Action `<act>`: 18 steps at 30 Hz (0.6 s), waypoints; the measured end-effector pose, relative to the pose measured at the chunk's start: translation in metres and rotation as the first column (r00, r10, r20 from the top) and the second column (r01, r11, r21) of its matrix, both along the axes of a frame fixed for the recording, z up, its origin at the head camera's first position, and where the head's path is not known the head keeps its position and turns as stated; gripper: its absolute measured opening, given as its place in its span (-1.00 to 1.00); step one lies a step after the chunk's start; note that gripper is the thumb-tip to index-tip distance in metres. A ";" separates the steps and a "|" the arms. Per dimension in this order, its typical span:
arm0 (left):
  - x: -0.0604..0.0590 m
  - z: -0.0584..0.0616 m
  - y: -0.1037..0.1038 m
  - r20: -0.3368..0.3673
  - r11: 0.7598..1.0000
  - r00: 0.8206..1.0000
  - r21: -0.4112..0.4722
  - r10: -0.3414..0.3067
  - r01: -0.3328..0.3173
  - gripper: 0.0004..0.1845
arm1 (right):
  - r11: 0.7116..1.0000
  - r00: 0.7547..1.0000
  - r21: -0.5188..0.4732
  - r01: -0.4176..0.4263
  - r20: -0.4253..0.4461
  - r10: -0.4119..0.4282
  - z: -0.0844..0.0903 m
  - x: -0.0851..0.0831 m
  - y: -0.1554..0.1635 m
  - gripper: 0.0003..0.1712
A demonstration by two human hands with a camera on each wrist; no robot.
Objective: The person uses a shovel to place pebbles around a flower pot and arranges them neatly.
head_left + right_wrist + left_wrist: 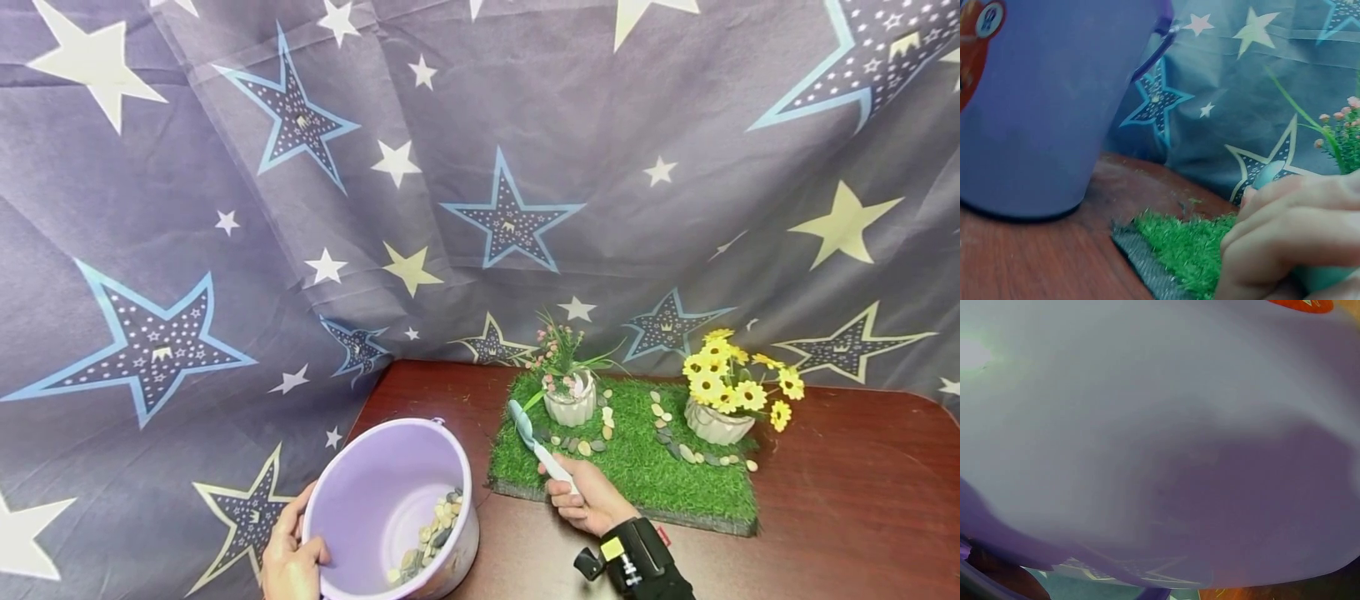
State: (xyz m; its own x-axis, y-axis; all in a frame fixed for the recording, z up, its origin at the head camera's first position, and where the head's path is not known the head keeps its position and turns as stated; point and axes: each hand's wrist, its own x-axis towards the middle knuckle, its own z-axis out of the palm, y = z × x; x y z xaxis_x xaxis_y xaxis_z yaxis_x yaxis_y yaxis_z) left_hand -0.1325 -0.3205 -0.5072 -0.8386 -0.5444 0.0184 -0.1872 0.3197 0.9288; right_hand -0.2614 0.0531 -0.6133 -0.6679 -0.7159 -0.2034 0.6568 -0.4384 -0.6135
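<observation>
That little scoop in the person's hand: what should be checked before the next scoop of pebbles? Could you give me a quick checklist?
1. Right hand grips the scoop by its handle: ok.
2. Left hand holds the rim of the purple bucket, tilted towards the scoop: ok.
3. Pebbles remain in the bucket: ok.
4. Scoop bowl empty: cannot tell, too small.
5. Scoop clear of the pink flower pot: ok, apart though close.
6. Grass mat lies flat on the table: ok.
</observation>
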 end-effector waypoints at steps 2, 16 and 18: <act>0.000 0.000 0.000 0.002 1.000 1.000 0.007 0.001 -0.001 -0.05 | 0.999 1.000 -0.038 -0.002 0.011 0.002 0.001 -0.001 0.002 -0.55; -0.001 -0.003 -0.001 -0.039 0.995 0.999 0.099 -0.002 0.006 -0.05 | 0.998 0.998 0.022 -0.052 -0.023 0.052 0.006 0.006 0.000 -0.54; -0.001 -0.003 -0.001 -0.039 0.995 0.999 0.099 0.002 0.002 -0.05 | 0.998 0.998 0.041 -0.051 -0.026 0.052 0.006 0.008 0.000 -0.54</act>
State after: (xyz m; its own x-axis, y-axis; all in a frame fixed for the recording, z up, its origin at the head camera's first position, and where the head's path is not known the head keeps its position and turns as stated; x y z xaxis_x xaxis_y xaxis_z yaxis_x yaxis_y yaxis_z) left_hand -0.1332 -0.3212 -0.5099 -0.8385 -0.5449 -0.0031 -0.1506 0.2262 0.9624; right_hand -0.2535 0.0534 -0.6069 -0.6363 -0.7410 -0.2147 0.6605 -0.3794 -0.6480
